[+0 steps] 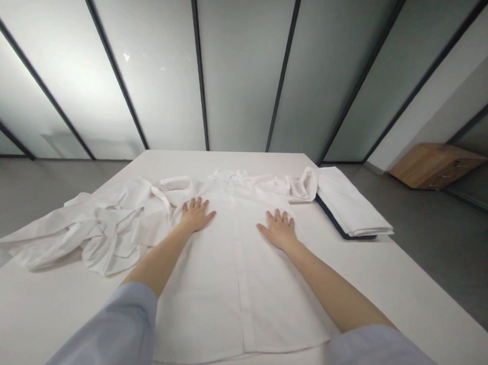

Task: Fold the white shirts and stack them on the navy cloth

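Observation:
A white button-front shirt [217,280] lies spread out on the table, its hem toward me and its collar [230,174] at the far end. My left hand [195,215] rests flat on the shirt's left side, fingers apart. On the right side my right hand [280,229] lies palm down, its fingers also spread. Beyond that hand, a sleeve [304,185] is bunched up at the shirt's upper right. The front placket runs down the middle between both hands. Neither hand grips the cloth.
Crumpled white garments [109,224] are heaped on the left of the white table [406,291]. At the right edge, folded white cloth [346,202] lies on a dark folded item [328,216]. A wooden cabinet [431,165] stands on the floor behind, near frosted glass panels [243,67].

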`<state>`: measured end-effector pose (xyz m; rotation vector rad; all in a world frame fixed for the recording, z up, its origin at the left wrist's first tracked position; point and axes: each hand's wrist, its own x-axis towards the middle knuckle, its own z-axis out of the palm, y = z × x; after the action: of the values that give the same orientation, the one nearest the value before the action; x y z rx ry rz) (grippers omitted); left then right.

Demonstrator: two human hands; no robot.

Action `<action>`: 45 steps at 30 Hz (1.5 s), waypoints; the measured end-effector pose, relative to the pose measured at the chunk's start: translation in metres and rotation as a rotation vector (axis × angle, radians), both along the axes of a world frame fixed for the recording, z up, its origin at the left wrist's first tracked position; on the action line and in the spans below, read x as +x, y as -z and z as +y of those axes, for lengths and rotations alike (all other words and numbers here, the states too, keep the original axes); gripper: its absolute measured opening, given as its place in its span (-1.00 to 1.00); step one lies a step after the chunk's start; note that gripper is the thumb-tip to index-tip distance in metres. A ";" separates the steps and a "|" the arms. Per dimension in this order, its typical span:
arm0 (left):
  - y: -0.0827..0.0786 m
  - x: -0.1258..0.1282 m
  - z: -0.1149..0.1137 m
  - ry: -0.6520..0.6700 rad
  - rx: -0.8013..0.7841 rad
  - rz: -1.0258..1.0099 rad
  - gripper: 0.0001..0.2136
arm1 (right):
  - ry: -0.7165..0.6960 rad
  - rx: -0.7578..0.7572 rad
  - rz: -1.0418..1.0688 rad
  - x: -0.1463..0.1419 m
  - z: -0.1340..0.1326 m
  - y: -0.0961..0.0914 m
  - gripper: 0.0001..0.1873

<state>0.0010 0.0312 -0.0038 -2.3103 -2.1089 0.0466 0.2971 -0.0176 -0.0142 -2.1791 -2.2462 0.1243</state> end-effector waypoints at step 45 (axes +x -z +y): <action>-0.020 0.011 0.062 0.086 0.154 0.033 -0.42 | -0.182 0.275 -0.024 -0.006 0.116 -0.038 -0.40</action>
<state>0.0121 0.0933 0.0165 -2.2906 -1.9218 -0.0758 0.2912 0.0984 0.0239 -1.8492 -2.3107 -0.1991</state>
